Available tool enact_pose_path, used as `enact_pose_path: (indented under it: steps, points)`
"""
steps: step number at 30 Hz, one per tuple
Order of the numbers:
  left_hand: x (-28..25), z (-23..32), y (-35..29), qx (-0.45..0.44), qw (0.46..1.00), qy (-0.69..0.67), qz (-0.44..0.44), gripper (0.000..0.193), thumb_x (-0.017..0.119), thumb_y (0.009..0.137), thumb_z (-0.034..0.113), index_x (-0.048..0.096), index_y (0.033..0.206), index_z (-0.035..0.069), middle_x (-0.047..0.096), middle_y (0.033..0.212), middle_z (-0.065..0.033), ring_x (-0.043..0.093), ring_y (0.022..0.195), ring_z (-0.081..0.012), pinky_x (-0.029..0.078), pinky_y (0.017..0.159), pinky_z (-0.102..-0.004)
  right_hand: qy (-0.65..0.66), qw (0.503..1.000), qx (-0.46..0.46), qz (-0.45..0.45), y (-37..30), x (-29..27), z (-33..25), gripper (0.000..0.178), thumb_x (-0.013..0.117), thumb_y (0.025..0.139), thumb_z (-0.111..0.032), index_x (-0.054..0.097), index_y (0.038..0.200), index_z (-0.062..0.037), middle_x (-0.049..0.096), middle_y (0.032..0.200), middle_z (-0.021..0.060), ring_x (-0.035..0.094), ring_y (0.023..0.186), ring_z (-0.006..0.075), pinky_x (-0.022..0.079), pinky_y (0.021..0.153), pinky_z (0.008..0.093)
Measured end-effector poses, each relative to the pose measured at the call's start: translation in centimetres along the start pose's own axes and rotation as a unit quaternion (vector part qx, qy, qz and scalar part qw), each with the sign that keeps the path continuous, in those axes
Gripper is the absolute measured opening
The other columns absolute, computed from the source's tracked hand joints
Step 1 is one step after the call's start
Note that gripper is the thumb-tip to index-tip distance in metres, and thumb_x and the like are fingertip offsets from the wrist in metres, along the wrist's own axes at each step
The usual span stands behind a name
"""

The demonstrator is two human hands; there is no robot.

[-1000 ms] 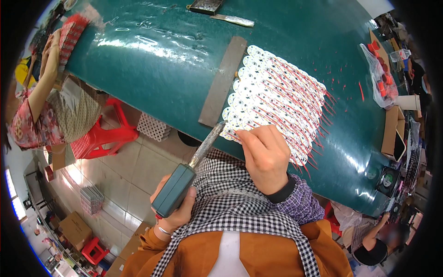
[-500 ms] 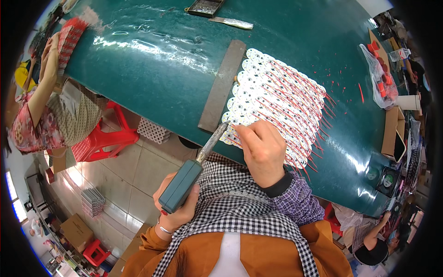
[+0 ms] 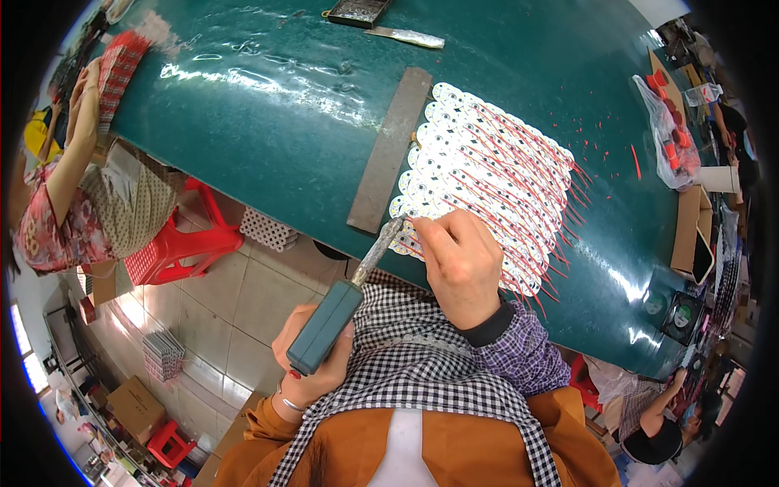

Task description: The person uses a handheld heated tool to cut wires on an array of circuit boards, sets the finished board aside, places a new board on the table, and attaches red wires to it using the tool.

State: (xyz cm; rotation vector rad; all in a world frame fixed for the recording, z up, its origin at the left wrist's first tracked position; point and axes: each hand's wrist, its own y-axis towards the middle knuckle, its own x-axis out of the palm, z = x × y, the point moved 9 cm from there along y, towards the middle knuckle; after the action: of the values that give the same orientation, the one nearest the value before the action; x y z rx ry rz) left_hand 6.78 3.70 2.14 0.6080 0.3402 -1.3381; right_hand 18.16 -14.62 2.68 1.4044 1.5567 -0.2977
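Now — left hand [image 3: 329, 372] grips soldering iron [image 3: 329, 325], right hand [image 3: 465, 264] pinches, seemingly, red wire [image 3: 412, 220]! Most white discs [image 3: 438, 154] look wired — left-edge ones bare.

The left hand [image 3: 329, 369] grips a green tool [image 3: 325, 327], its tip just beside the pinching right hand [image 3: 466, 266], over white discs [image 3: 438, 166].

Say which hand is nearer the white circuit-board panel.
Right. The right hand is over the near side of the panel; the left hand, gripping the green tool, is off to its lower left.
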Motion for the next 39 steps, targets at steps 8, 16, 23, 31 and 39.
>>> enact_pose_path:
  steps: [8,16,23,31,39]
  points:
    - [-0.2,-2.0,-2.3,-0.065,0.998,-0.012,0.004,0.022,0.080,0.075,-0.001,0.073,0.096,-0.004,0.070,0.090,-0.0150,0.070,0.072,-0.0274,0.055,0.062,-0.0323,0.012,1.000,0.004,0.002,0.2,-0.1,0.0,0.020,0.073,0.077,0.000,0.073,0.096,-0.0042,0.054,0.079,0.0062,0.060,0.074,0.0237,0.049,0.064,0.0367]
    - [0.3,-3.3,-2.8,-0.103,0.994,-0.027,-0.012,0.024,0.079,0.075,-0.002,0.073,0.098,-0.005,0.071,0.094,-0.0169,0.072,0.078,-0.0289,0.058,0.068,-0.0328,0.032,0.999,0.022,0.031,0.4,-0.9,0.7,0.017,0.074,0.078,0.002,0.069,0.093,-0.0026,0.055,0.080,0.0078,0.060,0.076,0.0259,0.049,0.064,0.0381]
    - [0.7,-2.3,-1.3,-0.075,0.996,-0.039,-0.005,0.025,0.079,0.075,-0.004,0.072,0.100,-0.006,0.071,0.095,-0.0173,0.073,0.080,-0.0297,0.058,0.070,-0.0339,0.023,0.999,0.032,0.021,0.5,-0.5,1.0,0.016,0.073,0.077,0.002,0.068,0.091,-0.0025,0.054,0.081,0.0087,0.060,0.076,0.0266,0.049,0.064,0.0393]
    - [1.1,-2.2,-0.8,-0.074,0.996,-0.053,-0.014,0.023,0.079,0.076,-0.004,0.072,0.098,-0.006,0.071,0.093,-0.0161,0.071,0.077,-0.0285,0.057,0.069,-0.0336,0.025,0.999,0.033,0.017,0.6,-0.4,1.2,0.015,0.072,0.076,0.002,0.068,0.090,-0.0023,0.052,0.079,0.0088,0.059,0.075,0.0267,0.049,0.063,0.0396]
    - [1.6,-3.5,-1.9,-0.112,0.992,-0.049,-0.033,0.022,0.080,0.078,-0.001,0.072,0.098,-0.005,0.070,0.091,-0.0153,0.070,0.074,-0.0272,0.055,0.065,-0.0325,0.025,0.999,0.036,0.020,0.7,-0.5,1.2,0.012,0.072,0.076,0.002,0.067,0.087,-0.0025,0.052,0.079,0.0088,0.058,0.074,0.0265,0.049,0.063,0.0391]
